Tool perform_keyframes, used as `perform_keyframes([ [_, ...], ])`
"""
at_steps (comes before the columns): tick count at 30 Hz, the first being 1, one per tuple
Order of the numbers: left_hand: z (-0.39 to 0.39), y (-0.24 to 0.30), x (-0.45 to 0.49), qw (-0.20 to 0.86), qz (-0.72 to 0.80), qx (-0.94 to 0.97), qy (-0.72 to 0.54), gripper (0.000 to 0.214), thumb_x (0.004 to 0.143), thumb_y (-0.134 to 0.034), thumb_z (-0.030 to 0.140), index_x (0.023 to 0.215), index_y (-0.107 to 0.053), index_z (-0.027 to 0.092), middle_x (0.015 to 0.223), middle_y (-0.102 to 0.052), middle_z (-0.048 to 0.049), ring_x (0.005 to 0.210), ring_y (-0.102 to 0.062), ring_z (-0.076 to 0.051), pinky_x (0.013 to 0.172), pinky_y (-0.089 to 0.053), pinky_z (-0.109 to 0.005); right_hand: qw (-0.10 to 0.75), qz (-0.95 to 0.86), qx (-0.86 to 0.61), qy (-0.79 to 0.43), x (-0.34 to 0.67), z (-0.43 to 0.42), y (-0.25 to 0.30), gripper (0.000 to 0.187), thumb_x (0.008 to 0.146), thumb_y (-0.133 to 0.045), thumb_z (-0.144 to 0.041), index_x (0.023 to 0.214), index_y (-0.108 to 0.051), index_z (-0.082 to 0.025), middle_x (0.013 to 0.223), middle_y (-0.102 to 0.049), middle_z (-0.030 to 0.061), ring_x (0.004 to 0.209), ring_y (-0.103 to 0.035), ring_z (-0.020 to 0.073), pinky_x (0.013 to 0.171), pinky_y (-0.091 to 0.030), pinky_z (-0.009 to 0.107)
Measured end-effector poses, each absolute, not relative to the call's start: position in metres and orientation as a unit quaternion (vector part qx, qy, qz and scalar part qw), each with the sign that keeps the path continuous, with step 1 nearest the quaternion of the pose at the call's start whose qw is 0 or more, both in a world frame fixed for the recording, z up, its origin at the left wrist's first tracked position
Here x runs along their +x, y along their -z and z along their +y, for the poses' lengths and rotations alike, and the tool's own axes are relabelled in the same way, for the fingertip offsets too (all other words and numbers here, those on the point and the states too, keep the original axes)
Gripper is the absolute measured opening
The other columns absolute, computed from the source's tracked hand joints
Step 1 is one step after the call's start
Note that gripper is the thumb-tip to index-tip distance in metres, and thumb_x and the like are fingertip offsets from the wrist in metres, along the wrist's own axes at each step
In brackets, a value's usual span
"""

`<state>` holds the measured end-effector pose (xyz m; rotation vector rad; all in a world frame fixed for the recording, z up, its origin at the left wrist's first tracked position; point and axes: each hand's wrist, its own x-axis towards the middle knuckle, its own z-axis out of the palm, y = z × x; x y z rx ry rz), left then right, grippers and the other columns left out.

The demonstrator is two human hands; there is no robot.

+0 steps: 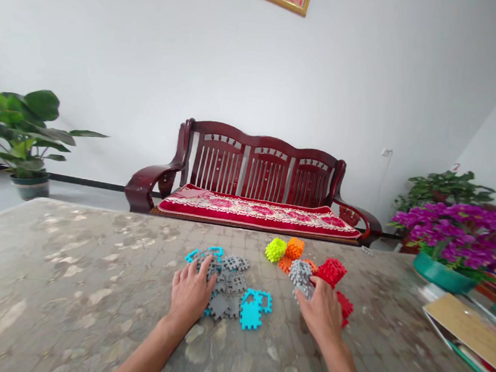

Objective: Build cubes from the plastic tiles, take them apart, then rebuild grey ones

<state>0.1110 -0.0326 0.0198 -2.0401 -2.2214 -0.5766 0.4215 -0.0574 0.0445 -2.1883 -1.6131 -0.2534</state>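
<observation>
My left hand (pixel 191 289) lies with its fingers outstretched on the left side of a loose pile of grey interlocking tiles (pixel 235 283). Blue tiles (pixel 251 314) with toothed edges sit at the pile's right front, and more blue tiles (pixel 215 252) show behind my fingertips. My right hand (pixel 319 304) has thumb and fingers around a grey block of toothed tiles (pixel 301 276), whose near side is partly covered. Close around it are red tile blocks (pixel 331 271), an orange cube (pixel 295 248) and a yellow-green cube (pixel 276 249).
Everything rests on a table with a patterned grey-brown cover (pixel 102 289). Purple flowers in a green pot (pixel 441 272) and a stack of papers (pixel 475 330) occupy the right side. Beyond the far edge stands a dark red wooden bench (pixel 267 167); a potted plant (pixel 34 130) is at left.
</observation>
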Motion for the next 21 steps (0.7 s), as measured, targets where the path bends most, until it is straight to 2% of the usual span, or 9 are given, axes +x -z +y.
perform_keyframes([
  [4,-0.033,-0.018,0.113,0.028,-0.713,-0.672,0.199,0.049,0.095,-0.04,0.037,0.142,-0.047,0.026,0.132,-0.06,-0.014,0.117,-0.058,-0.03,0.1,-0.04,-0.047,0.119,-0.578,-0.805,0.054,0.431,-0.059,-0.037,0.063,0.085,-0.054,-0.05,0.134,-0.047,-0.011,0.121,-0.064,0.0193,0.111,-0.059,0.0354,0.087,-0.044,0.044],
  [6,-0.034,-0.018,0.114,0.019,-0.708,-0.677,0.202,0.048,0.095,-0.039,0.037,0.141,-0.048,0.027,0.13,-0.061,-0.0132,0.115,-0.058,-0.029,0.099,-0.041,-0.046,0.096,-0.588,-0.801,0.06,0.429,-0.058,-0.034,0.065,0.085,-0.054,-0.051,0.136,-0.046,-0.01,0.122,-0.064,0.0203,0.112,-0.059,0.0358,0.088,-0.044,0.045],
  [11,-0.036,-0.022,0.116,-0.001,-0.701,-0.683,0.205,0.047,0.096,-0.038,0.037,0.14,-0.049,0.027,0.129,-0.062,-0.0119,0.116,-0.058,-0.029,0.099,-0.042,-0.044,0.074,-0.611,-0.784,0.079,0.424,-0.057,-0.034,0.048,0.085,-0.054,-0.045,0.122,-0.059,-0.016,0.112,-0.066,0.017,0.105,-0.061,0.0321,0.085,-0.044,0.04],
  [21,-0.035,-0.019,0.117,-0.035,-0.674,-0.699,0.236,0.046,0.095,-0.041,0.034,0.14,-0.05,0.026,0.127,-0.062,-0.0099,0.114,-0.059,-0.027,0.098,-0.044,-0.042,0.036,-0.637,-0.77,0.011,0.416,-0.049,-0.052,0.034,0.073,-0.054,-0.032,0.103,-0.065,-0.022,0.108,-0.068,0.0137,0.099,-0.064,0.0312,0.074,-0.044,0.035],
])
